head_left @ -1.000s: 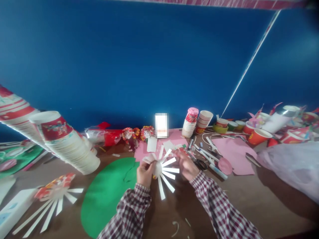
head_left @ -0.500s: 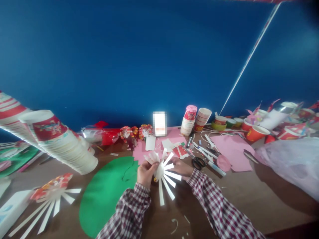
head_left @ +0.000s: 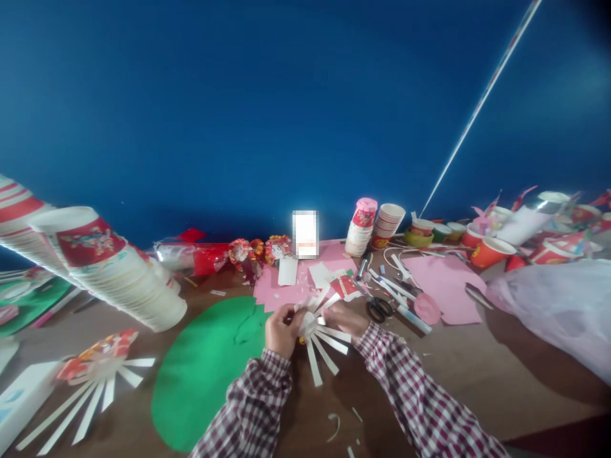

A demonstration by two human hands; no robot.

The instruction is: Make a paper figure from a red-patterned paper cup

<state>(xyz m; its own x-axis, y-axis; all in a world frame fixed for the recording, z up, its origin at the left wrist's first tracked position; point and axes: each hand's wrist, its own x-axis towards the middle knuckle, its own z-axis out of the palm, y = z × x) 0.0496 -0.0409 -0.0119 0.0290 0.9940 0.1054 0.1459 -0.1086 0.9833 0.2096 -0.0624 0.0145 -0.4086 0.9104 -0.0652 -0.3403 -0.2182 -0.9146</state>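
Observation:
Between my hands is a paper cup (head_left: pixel 309 326) cut into white strips that fan out from its base. My left hand (head_left: pixel 282 331) pinches it at the left side. On the right, my right hand (head_left: pixel 344 319) has its fingers closed on one of the strips, which bends near the fingertips. Several strips point down and to the right. A second cut paper cup (head_left: pixel 102 366) with splayed strips lies at the left. Beside my left arm is a green paper sheet (head_left: pixel 195 375) with a rounded edge.
Stacked paper cups (head_left: pixel 119 273) lean at the left. Scissors (head_left: pixel 379 310) and pens lie right of my hands, near pink paper (head_left: pixel 443 289). Two cup stacks (head_left: pixel 361 229) stand at the back. A plastic bag (head_left: pixel 558 312) sits far right; paper scraps (head_left: pixel 333 427) lie in front.
My right hand has closed on a strip at the cup's right side and bent it. The cup has turned slightly, its lower strips swinging right. My left hand keeps its hold.

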